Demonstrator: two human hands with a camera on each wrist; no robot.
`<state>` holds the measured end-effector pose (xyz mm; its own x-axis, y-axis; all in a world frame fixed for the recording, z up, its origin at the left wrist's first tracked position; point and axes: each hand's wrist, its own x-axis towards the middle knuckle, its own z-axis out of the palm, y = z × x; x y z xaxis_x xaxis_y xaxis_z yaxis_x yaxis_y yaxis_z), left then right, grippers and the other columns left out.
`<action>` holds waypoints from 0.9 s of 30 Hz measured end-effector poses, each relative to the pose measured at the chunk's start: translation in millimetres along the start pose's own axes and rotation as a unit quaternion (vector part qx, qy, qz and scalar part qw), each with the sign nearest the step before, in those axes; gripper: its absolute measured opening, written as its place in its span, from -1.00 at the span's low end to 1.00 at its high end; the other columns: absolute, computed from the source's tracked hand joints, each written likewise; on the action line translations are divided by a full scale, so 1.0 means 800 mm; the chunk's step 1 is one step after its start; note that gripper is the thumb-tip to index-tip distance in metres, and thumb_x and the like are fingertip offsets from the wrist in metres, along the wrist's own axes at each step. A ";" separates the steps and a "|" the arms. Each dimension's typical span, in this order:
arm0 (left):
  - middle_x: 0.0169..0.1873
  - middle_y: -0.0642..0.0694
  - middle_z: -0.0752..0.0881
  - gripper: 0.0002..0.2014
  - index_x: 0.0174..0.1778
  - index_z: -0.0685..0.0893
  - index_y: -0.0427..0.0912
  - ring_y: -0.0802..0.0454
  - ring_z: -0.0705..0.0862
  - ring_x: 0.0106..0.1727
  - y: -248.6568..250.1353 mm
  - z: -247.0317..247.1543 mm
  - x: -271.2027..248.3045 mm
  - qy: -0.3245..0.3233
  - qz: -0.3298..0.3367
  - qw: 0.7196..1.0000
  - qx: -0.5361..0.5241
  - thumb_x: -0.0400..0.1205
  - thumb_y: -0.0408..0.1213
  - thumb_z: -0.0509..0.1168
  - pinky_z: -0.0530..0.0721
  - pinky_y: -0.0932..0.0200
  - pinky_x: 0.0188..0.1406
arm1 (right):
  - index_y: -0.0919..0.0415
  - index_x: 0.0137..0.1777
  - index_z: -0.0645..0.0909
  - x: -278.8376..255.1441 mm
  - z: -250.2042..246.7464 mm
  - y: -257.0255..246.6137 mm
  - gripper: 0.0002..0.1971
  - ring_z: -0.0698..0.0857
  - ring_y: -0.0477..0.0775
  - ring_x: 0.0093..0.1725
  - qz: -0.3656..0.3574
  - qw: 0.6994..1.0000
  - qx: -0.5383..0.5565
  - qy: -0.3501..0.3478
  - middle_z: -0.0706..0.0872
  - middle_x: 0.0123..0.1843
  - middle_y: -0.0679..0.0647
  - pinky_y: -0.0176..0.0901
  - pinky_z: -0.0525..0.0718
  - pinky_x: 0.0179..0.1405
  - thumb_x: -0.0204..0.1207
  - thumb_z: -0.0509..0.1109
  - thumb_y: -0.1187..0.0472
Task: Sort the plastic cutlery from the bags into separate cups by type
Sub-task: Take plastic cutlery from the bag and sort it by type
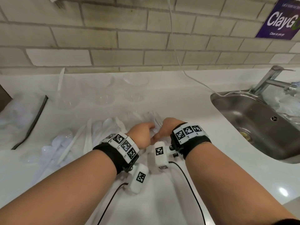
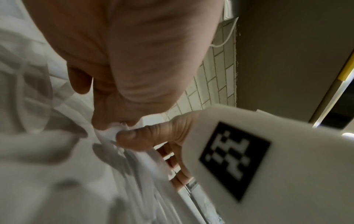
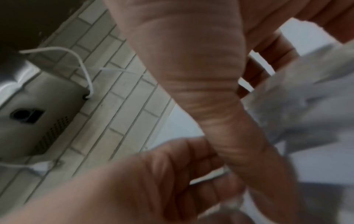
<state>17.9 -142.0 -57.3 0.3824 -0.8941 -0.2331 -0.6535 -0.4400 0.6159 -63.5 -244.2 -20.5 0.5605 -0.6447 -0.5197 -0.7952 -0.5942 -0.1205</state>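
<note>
Two hands, left hand (image 1: 142,135) and right hand (image 1: 167,127), pinch one bag (image 2: 107,136).

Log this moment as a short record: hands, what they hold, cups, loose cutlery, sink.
left hand: pinches the plastic bag
right hand: pinches the same bag
cups: clear, at the back of the counter; one holds a knife
loose cutlery: white pieces lying left of the hands
sink: to the right
</note>
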 end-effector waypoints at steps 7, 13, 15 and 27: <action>0.17 -0.18 0.71 -0.59 0.30 0.56 -0.20 -0.14 0.68 0.18 0.003 0.001 0.000 -0.021 0.040 0.999 -0.007 0.52 -0.49 0.29 0.63 0.07 0.17 | 0.22 -0.04 0.63 0.006 0.021 -0.023 -0.73 0.76 0.14 0.01 -0.025 0.993 -0.088 0.072 0.73 -0.03 0.11 -0.08 0.71 -0.09 0.42 0.48 0.04; 0.29 -0.17 0.66 -0.45 0.39 0.52 -0.19 -0.10 0.63 0.31 -0.003 -0.004 -0.003 -0.055 0.043 0.994 -0.082 0.49 -0.65 0.12 0.58 -0.04 0.35 | 0.25 -0.19 0.54 0.009 0.018 -0.022 -0.83 0.70 0.14 -0.11 -0.003 0.996 -0.077 0.040 0.59 -0.29 0.08 -0.13 0.67 -0.12 0.43 0.47 0.19; 0.31 -0.11 0.65 -0.47 0.40 0.51 -0.13 -0.07 0.63 0.32 -0.008 -0.007 -0.001 -0.057 0.041 0.992 -0.101 0.54 -0.61 0.10 0.58 -0.05 0.35 | 0.27 -0.11 0.54 0.008 0.018 -0.016 -0.82 0.73 0.14 -0.05 0.009 0.997 -0.061 0.040 0.67 -0.15 0.10 -0.11 0.73 -0.02 0.41 0.49 0.24; 0.19 -0.11 0.64 -0.50 0.40 0.47 -0.32 0.03 0.62 0.17 0.003 0.002 0.001 -0.067 0.045 0.986 -0.149 0.54 -0.70 0.10 0.55 0.57 -0.10 | 0.21 -0.31 0.44 0.015 0.028 -0.010 -0.77 0.71 0.17 -0.09 -0.004 0.994 0.009 0.110 0.56 -0.35 0.07 -0.11 0.61 -0.21 0.48 0.42 0.24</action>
<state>15.4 -144.0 -57.0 0.2298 -0.9400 -0.2521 -0.4516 -0.3325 0.8280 -55.8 -236.2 -44.7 0.6020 -0.7309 -0.3217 -0.7937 -0.5919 -0.1405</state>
